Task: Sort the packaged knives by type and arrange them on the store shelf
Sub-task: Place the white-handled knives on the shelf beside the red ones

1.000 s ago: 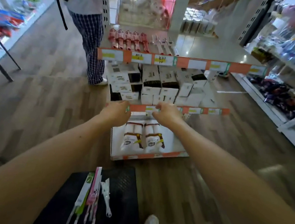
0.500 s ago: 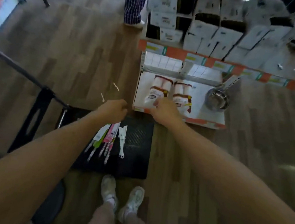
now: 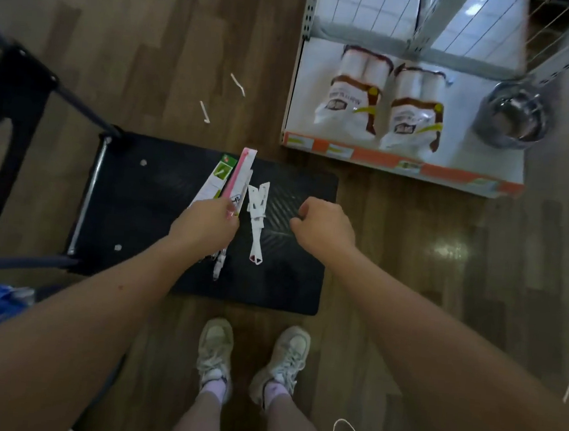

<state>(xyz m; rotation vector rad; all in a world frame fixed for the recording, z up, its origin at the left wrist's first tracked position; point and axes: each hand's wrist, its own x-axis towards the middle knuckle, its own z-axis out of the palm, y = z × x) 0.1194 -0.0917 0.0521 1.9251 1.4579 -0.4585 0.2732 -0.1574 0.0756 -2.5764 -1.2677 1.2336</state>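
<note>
The left hand (image 3: 206, 229), lower than before, now grips flat carded knife packs (image 3: 241, 173) on the ribbed black cart (image 3: 280, 283); the right hand (image 3: 325, 229) curls empty.

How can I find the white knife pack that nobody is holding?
Find the black cart platform on the wooden floor, just past the shoes. On it, between the left hand and the right hand, lies one white knife pack. The left hand grips the pink and green packs beside it; the white one lies alone, untouched.

No text is legible: print on the white bags (image 3: 355, 94), knife packages (image 3: 236, 180) and price strip (image 3: 384, 157) is blurred
</note>
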